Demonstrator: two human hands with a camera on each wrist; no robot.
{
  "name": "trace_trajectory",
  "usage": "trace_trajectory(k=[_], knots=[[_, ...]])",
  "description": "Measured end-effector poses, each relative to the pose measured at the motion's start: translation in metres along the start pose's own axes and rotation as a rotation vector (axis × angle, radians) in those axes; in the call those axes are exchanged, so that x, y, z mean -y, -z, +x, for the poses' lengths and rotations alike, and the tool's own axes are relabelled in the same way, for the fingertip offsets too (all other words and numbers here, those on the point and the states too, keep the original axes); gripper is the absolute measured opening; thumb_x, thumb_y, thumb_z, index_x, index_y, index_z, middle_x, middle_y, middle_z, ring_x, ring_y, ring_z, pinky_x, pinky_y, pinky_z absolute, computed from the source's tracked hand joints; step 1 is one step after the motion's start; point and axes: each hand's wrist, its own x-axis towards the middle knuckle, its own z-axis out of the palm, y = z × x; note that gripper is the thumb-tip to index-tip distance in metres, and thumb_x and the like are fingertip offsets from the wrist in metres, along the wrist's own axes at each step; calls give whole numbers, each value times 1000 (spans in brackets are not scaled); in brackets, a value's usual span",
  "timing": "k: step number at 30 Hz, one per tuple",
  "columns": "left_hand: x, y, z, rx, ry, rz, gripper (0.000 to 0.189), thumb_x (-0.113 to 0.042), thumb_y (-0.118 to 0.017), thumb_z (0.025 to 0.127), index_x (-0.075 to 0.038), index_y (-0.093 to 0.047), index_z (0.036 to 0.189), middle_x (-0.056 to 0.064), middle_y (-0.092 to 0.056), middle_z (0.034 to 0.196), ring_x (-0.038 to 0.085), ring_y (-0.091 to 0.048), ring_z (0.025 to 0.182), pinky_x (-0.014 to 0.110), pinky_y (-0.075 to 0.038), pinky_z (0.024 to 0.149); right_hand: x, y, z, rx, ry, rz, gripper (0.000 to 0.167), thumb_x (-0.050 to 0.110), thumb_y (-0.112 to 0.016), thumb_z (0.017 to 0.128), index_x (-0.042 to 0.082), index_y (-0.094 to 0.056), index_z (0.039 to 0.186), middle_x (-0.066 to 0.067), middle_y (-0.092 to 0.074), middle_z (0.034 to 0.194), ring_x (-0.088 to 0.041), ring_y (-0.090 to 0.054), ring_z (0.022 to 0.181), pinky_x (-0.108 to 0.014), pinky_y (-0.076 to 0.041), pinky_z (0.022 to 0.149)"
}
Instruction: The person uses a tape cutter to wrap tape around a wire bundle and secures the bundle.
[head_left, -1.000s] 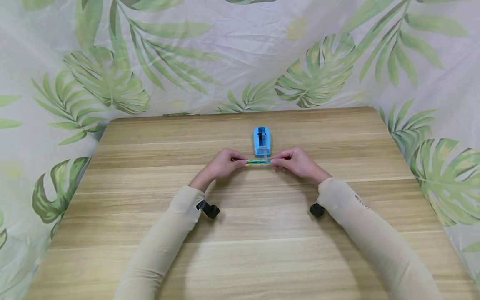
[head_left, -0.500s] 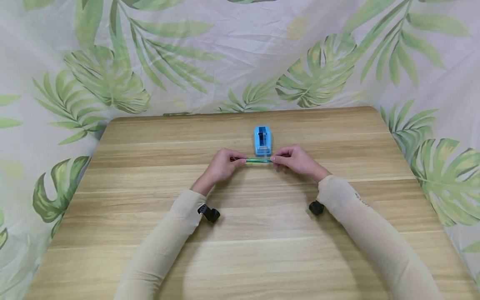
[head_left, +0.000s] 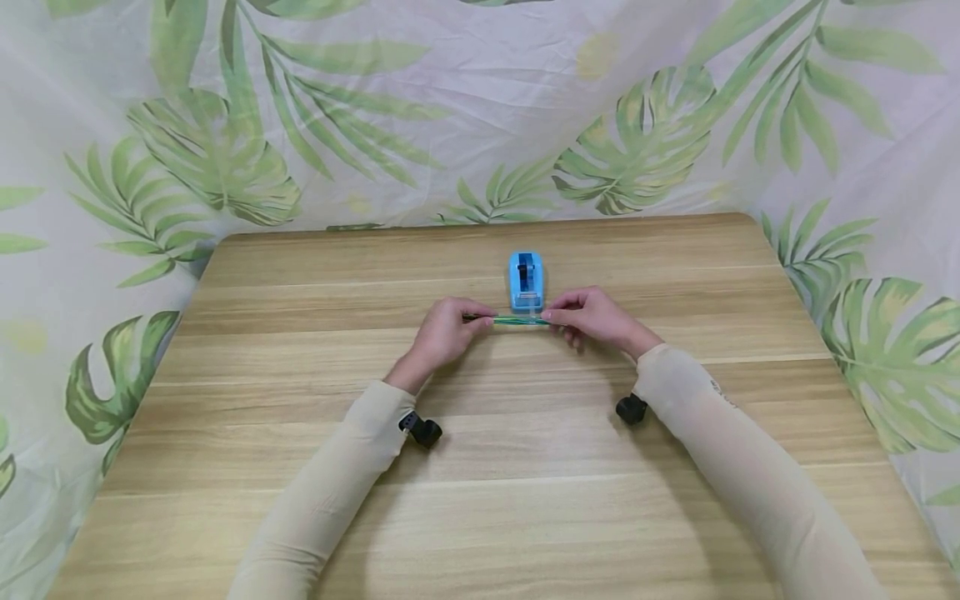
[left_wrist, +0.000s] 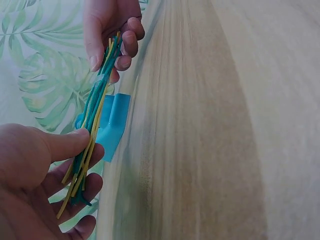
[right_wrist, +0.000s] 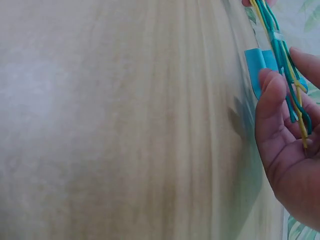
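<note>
A bundle of thin green and yellow wires is held level between both hands, just in front of a blue tape dispenser. My left hand pinches the bundle's left end between thumb and fingers, with loose wire ends sticking out past them. At the other end, my right hand pinches the wires between thumb and fingertips. A clear piece of tape lies around the bundle, nearer the right hand. Whether that tape still joins the dispenser cannot be told.
The wooden table stretches out on all sides of the hands. Behind it hangs a white cloth with green leaves. Each wrist carries a black camera, one on the left and one on the right.
Both hands stay near the same spot with the wires between them. The right hand's lower fingers have spread slightly downward, and the right wrist has turned a little.
</note>
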Motion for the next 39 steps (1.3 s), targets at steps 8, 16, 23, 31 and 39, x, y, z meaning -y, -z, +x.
trace_trajectory(k=[8, 16, 23, 31, 39], knots=[[-1, -1, 0, -24, -23, 46, 14, -12, -76, 92, -10, -80, 105, 6, -74, 111, 24, -66, 109, 41, -48, 98, 1, 6, 6, 84, -81, 10, 29, 28, -67, 99, 5, -70, 117, -16, -73, 97, -14, -57, 62, -25, -50, 53], [-3, -1, 0, -35, -28, 51, 13, -12, -77, 90, -10, -81, 103, 6, -75, 107, 23, -68, 105, 40, -49, 95, 1, 8, 8, 118, -81, 28, 27, 22, -68, 99, 0, -72, 113, -13, -74, 93, -14, -58, 62, -24, -48, 52], [-4, -1, 2, -25, 1, 72, 15, -14, -79, 88, -12, -81, 103, 5, -74, 113, 23, -66, 109, 40, -49, 96, 1, 8, 5, 87, -41, 7, 26, 19, -69, 97, -1, -72, 114, -17, -72, 94, -17, -57, 66, -26, -48, 55], [-6, 1, 5, 32, -1, 119, 16, -18, -76, 92, -12, -79, 107, 1, -73, 111, 18, -65, 104, 39, -50, 91, 3, 5, 3, 23, 35, -60, 23, 19, -70, 97, 1, -74, 110, -16, -72, 91, -20, -58, 68, -28, -49, 57], [-8, 3, 10, 78, 24, 148, 22, -28, -63, 101, -14, -78, 110, 0, -73, 108, 17, -63, 96, 39, -48, 86, 2, 5, 6, 5, 50, -85, 24, 17, -69, 98, -1, -73, 111, -22, -71, 96, -24, -57, 69, -31, -49, 58]])
